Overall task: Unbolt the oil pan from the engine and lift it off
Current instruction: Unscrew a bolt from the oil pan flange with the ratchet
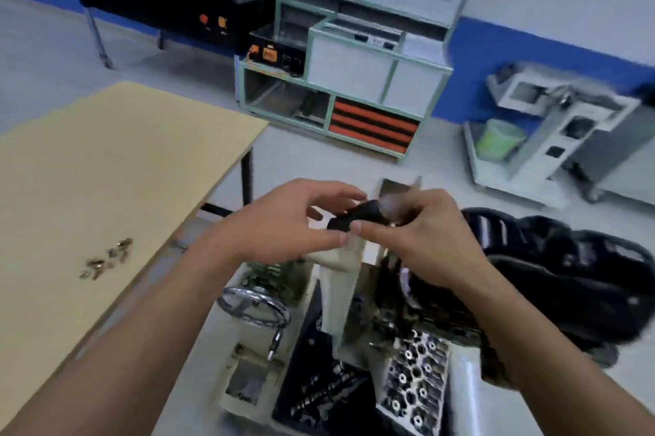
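Both my hands meet in the middle of the view over the engine stand. My left hand and my right hand together hold a small black tool, fingers curled around it from either side. The tool is blurred, so its kind is unclear. Below the hands stands the engine on a cream stand. A black oil pan lies to the right of the engine. Several loose bolts lie on the yellow table at the left.
A chrome handwheel sits on the stand's left side. Camshafts and a cylinder head lie in a tray below. A green-framed trainer cabinet and grey equipment carts stand on the floor behind.
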Action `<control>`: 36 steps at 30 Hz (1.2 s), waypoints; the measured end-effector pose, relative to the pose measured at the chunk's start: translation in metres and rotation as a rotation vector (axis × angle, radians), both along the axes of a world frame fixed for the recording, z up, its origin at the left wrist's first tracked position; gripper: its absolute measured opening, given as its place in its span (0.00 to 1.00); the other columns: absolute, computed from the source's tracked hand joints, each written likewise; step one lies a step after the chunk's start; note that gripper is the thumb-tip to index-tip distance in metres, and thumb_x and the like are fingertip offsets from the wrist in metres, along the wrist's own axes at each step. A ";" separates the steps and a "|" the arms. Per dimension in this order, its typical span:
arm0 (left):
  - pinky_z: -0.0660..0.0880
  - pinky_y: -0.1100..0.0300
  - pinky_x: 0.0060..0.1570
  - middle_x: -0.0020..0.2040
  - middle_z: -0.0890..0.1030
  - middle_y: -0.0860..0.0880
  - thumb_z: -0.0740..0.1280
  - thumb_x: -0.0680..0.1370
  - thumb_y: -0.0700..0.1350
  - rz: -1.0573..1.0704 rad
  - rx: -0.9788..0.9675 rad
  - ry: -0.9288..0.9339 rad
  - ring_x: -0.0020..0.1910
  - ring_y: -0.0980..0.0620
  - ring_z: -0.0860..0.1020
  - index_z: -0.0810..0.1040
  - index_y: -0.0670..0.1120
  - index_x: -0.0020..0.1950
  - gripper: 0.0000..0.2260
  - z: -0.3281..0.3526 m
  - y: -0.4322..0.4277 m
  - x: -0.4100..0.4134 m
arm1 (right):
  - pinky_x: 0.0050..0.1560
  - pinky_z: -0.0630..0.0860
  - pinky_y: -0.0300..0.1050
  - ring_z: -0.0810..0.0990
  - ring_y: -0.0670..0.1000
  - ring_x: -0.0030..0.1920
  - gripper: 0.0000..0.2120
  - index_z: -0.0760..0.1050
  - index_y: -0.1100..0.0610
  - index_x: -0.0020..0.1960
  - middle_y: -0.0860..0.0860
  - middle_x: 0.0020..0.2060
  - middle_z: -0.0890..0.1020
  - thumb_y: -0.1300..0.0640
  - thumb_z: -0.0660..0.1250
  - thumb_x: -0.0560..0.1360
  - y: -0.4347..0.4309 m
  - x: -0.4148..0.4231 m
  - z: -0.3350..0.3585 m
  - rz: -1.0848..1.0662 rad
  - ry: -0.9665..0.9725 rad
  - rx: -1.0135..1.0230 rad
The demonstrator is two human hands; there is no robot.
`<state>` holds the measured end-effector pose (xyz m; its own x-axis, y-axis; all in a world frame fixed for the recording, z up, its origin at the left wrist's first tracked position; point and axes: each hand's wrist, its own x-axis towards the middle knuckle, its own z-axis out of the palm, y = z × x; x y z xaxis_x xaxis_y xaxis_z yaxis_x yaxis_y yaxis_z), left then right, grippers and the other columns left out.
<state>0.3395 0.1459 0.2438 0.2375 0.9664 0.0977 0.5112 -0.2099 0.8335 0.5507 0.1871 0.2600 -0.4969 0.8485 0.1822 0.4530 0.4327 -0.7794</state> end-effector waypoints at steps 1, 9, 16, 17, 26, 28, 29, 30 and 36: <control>0.73 0.74 0.56 0.56 0.82 0.65 0.74 0.77 0.41 -0.063 0.013 -0.002 0.57 0.71 0.78 0.78 0.57 0.68 0.21 0.007 0.002 0.034 | 0.27 0.65 0.37 0.68 0.43 0.25 0.05 0.86 0.44 0.40 0.47 0.24 0.75 0.45 0.79 0.68 -0.008 0.033 0.012 -0.029 -0.024 0.013; 0.78 0.48 0.62 0.54 0.86 0.53 0.72 0.79 0.42 -0.401 0.112 -0.154 0.56 0.55 0.84 0.81 0.49 0.63 0.13 0.020 0.024 0.244 | 0.26 0.68 0.40 0.72 0.46 0.25 0.12 0.84 0.56 0.37 0.54 0.25 0.79 0.47 0.80 0.66 -0.058 0.227 0.063 -0.326 -0.154 0.014; 0.81 0.45 0.51 0.43 0.86 0.53 0.74 0.76 0.44 -0.419 0.148 -0.139 0.44 0.52 0.85 0.78 0.53 0.51 0.08 0.007 0.048 0.348 | 0.29 0.66 0.44 0.67 0.46 0.24 0.14 0.81 0.53 0.36 0.46 0.21 0.71 0.44 0.79 0.66 -0.050 0.318 0.056 -0.479 -0.354 0.063; 0.81 0.46 0.48 0.40 0.85 0.53 0.75 0.76 0.44 -0.389 0.153 -0.119 0.41 0.53 0.84 0.76 0.52 0.48 0.09 0.001 0.051 0.359 | 0.32 0.68 0.48 0.68 0.48 0.26 0.14 0.79 0.53 0.36 0.47 0.23 0.72 0.44 0.78 0.67 -0.045 0.326 0.053 -0.484 -0.428 0.072; 0.67 0.68 0.32 0.31 0.78 0.60 0.79 0.70 0.40 -0.170 0.146 -0.192 0.28 0.61 0.70 0.72 0.63 0.37 0.21 -0.045 0.066 0.424 | 0.35 0.68 0.41 0.73 0.48 0.36 0.06 0.75 0.53 0.45 0.45 0.36 0.77 0.52 0.69 0.77 -0.018 0.367 0.027 -0.288 -0.493 0.085; 0.68 0.68 0.31 0.31 0.78 0.59 0.79 0.70 0.41 -0.138 0.156 -0.156 0.28 0.60 0.70 0.72 0.63 0.37 0.20 -0.048 0.069 0.429 | 0.33 0.65 0.38 0.71 0.45 0.34 0.07 0.73 0.51 0.42 0.44 0.33 0.75 0.53 0.70 0.77 -0.014 0.375 0.022 -0.288 -0.451 0.063; 0.68 0.69 0.31 0.32 0.78 0.59 0.79 0.71 0.41 -0.130 0.156 -0.138 0.28 0.60 0.71 0.72 0.63 0.37 0.20 -0.050 0.070 0.431 | 0.32 0.65 0.39 0.72 0.45 0.34 0.07 0.74 0.51 0.42 0.45 0.33 0.76 0.53 0.70 0.76 -0.012 0.378 0.019 -0.288 -0.431 0.045; 0.68 0.69 0.31 0.32 0.79 0.59 0.79 0.71 0.41 -0.124 0.154 -0.124 0.28 0.61 0.72 0.73 0.64 0.37 0.20 -0.051 0.069 0.432 | 0.33 0.66 0.40 0.72 0.46 0.34 0.06 0.75 0.53 0.42 0.46 0.33 0.77 0.53 0.70 0.76 -0.011 0.380 0.016 -0.287 -0.412 0.031; 0.70 0.68 0.29 0.33 0.80 0.56 0.79 0.71 0.40 -0.046 0.179 -0.052 0.29 0.59 0.74 0.72 0.59 0.37 0.19 -0.058 0.071 0.441 | 0.35 0.70 0.45 0.73 0.49 0.34 0.08 0.76 0.56 0.41 0.49 0.33 0.78 0.53 0.70 0.76 -0.007 0.385 0.002 -0.304 -0.305 0.011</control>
<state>0.7801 0.2167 0.1854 0.2710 0.9208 0.2805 0.4546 -0.3793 0.8059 0.9362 0.1800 0.2616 -0.2567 0.9635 0.0760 0.7701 0.2514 -0.5863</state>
